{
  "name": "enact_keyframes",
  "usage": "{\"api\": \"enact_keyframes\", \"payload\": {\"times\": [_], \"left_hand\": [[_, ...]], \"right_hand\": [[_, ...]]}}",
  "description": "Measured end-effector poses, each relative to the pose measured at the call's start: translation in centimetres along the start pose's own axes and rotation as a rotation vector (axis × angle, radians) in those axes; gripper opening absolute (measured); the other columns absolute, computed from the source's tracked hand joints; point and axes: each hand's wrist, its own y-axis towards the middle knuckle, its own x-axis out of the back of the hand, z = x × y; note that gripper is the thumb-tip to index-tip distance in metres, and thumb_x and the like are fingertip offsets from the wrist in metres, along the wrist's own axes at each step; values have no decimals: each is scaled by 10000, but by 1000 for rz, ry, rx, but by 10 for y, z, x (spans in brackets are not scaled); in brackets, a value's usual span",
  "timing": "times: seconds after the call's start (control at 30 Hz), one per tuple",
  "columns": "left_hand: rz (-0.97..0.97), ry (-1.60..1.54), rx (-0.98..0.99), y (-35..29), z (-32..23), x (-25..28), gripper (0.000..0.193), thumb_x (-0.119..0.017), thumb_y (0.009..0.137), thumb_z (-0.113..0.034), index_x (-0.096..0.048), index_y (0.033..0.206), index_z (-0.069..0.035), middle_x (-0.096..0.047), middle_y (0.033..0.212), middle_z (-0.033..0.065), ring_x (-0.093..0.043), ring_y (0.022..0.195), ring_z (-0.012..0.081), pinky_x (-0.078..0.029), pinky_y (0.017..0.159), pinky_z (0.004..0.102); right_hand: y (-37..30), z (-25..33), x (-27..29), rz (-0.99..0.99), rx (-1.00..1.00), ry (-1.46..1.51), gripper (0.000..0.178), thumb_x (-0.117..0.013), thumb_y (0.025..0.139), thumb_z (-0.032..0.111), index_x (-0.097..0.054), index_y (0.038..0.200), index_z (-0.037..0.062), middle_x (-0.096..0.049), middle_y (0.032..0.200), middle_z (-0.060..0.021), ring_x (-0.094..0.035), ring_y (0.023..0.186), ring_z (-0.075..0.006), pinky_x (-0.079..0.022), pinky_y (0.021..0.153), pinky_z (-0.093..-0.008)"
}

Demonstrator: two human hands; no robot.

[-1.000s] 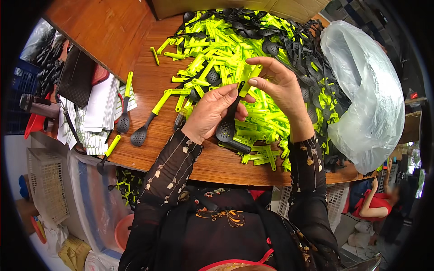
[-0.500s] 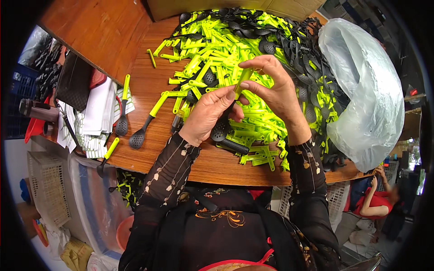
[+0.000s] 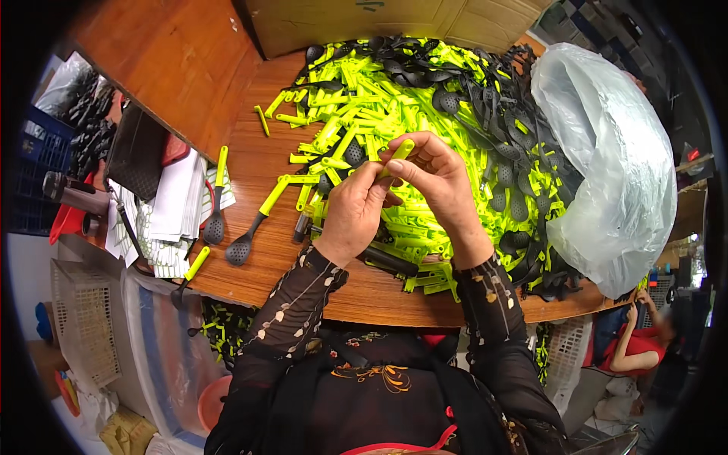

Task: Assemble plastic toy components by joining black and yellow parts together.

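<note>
Above the table's front edge, my hands meet around a slotted spoon's yellow-green handle (image 3: 403, 151). My left hand (image 3: 352, 214) is closed near its lower end; the spoon's black part is hidden behind the hand now. My right hand (image 3: 438, 180) pinches the handle between thumb and fingers. Beneath and beyond both hands spreads a pile of loose yellow-green handles (image 3: 432, 216), with black slotted spoon heads (image 3: 518, 205) heaped along its far and right sides. A black tool grip (image 3: 390, 262) lies below my hands, partly covered by them.
Handled slotted spoons (image 3: 239, 249) lie on the wooden table (image 3: 254, 155) at left, beside stacked papers (image 3: 176, 205). A clear plastic bag (image 3: 610, 174) bulges at right. A cardboard box (image 3: 394, 23) stands behind the pile. A person in red (image 3: 637, 345) is at far right.
My right hand has come down and left, its fingers now closed around the handle. The handle tilts more to the right, and the spoon head seen below my left hand is hidden.
</note>
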Motion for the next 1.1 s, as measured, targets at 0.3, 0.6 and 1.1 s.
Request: {"api": "enact_keyframes", "payload": {"times": [0.3,0.6,1.1], "left_hand": [[3,31,-175,-2,-9,4,239,-598,942,33,-618,1178,7,-633,933,176,-683,854,334,-545,729,389],[-29,272,-101,-57,-57,73,136,-652,925,-72,-627,1045,-14,-655,918,155,-659,829,383,-518,696,463],[462,-1049,661,-213,-51,105,517,-537,1081,-369,-542,1319,91,-666,765,140,-546,427,149,-422,418,249]], "right_hand": [[-18,17,-7,-131,244,-423,114,-677,960,50,-704,1048,-18,-723,1005,-78,-664,943,-169,-500,905,-295],[-28,17,-62,130,118,-122,159,-653,979,28,-712,1121,-11,-750,1055,-73,-684,989,-152,-517,919,-287],[-65,12,-89,901,-19,-69,102,-775,884,67,-799,978,37,-781,978,-71,-694,975,-201,-545,869,-348]]}}
